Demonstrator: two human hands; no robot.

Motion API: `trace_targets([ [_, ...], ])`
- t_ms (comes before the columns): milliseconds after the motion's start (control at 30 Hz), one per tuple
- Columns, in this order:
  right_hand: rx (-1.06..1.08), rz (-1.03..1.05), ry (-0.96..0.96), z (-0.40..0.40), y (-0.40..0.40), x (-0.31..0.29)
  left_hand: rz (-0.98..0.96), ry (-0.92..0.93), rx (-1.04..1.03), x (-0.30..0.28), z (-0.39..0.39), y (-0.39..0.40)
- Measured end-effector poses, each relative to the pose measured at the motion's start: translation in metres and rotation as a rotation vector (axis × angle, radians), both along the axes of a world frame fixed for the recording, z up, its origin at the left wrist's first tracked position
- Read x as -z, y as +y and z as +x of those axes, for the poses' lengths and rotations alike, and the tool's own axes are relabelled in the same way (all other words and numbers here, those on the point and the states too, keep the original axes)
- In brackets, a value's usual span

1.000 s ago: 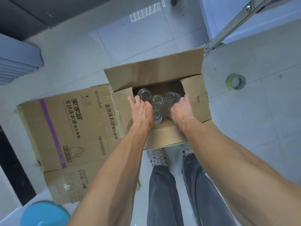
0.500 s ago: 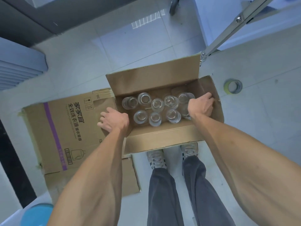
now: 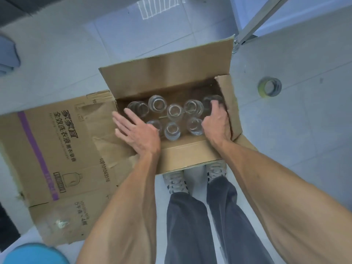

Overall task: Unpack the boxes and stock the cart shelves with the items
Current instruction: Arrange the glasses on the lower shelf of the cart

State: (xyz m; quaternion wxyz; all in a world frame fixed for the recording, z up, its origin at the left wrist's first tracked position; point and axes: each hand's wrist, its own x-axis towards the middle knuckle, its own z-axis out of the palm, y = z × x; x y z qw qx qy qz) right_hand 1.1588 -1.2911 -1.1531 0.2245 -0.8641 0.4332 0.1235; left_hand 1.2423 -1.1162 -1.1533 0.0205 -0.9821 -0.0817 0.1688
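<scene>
tiled floor (image 3: 304, 130) bears box (image 3: 186, 155), flattened cardboard (image 3: 57, 159), tape roll (image 3: 269, 87).

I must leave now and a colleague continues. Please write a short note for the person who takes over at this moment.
Left hand: open, fingers straight, over the box's left edge, holding nothing.
Right hand: fingers curled around the rightmost glass.
The open box sits on the floor with eight glasses visible, upright inside.
Done: flaps opened.
Left: lift the glasses out and stock the cart; none is out yet.

Left hand (image 3: 136, 133) flat, right hand (image 3: 216, 122) curled
</scene>
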Motion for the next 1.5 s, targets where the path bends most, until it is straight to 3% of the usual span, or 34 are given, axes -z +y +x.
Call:
trace_targets([
  [100, -0.123, 0.064, 0.072, 0.002, 0.014, 0.000, -0.178, 0.052, 0.367, -0.006, -0.024, -0.019],
  [267, 0.041, 0.053, 0.178, 0.019, 0.000, 0.001, -0.223, 0.267, 0.503, -0.003, -0.022, -0.037],
  [433, -0.402, -0.038, 0.347, 0.007, -0.036, 0.016, -0.080, 0.293, 0.725, 0.014, -0.010, -0.044],
  [533, -0.525, -0.063, 0.463, -0.002, -0.045, 0.022, -0.012, 0.355, 0.763, 0.024, -0.013, -0.047],
  [667, -0.604, -0.129, 0.466, -0.007, -0.047, 0.030, 0.002, 0.342, 0.770, 0.031, -0.017, -0.051],
  [1233, -0.637, -0.092, 0.399, -0.004, -0.059, 0.063, 0.145, 0.315, 0.963, 0.063, -0.009, -0.066],
  [1500, -0.650, -0.079, 0.342, -0.006, -0.064, 0.064, 0.114, 0.269, 0.976, 0.068, -0.008, -0.063],
])
